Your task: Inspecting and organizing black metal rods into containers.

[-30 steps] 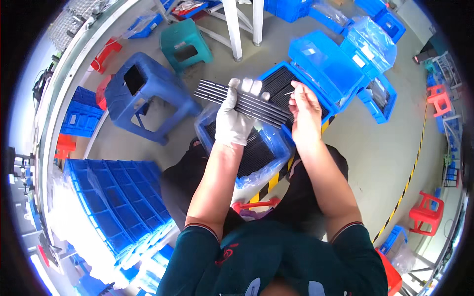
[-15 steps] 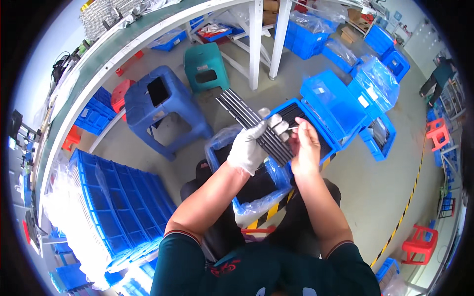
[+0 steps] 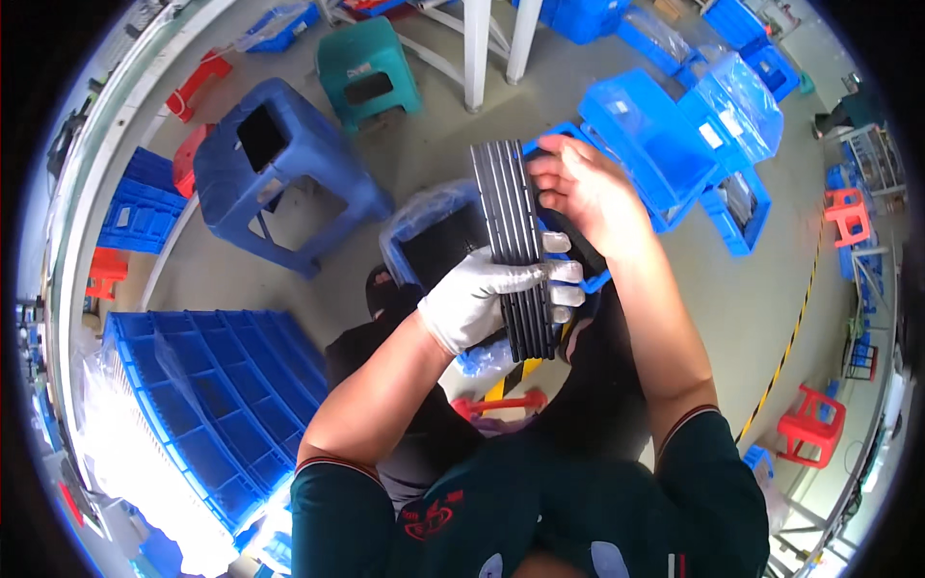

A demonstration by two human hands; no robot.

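Note:
My left hand [image 3: 469, 297], in a white glove, is wrapped round a bundle of several long, thin black strips [image 3: 513, 212]. The strips lie side by side and stand nearly lengthwise in front of me, with the gloved fingertips showing past their right edge. My bare right hand [image 3: 590, 190] is beside the upper right end of the bundle. Its fingers are bent but apart, and I see nothing between them. Under the hands is a blue crate [image 3: 393, 252] lined with clear plastic and with dark contents; the bundle and my left hand partly cover it.
A blue stool [image 3: 318, 144] with a dark flat thing on it and a green stool [image 3: 361, 58] are ahead to the left. Stacked blue crates [image 3: 222, 385] rise at my near left. More blue bins [image 3: 641, 135] stand at the right, and a red stool [image 3: 812, 426] farther off.
The black strips have turned from slanting to nearly upright and come closer to me. My right hand has moved up to their far end and no longer pinches the small pale thing. The view has shifted.

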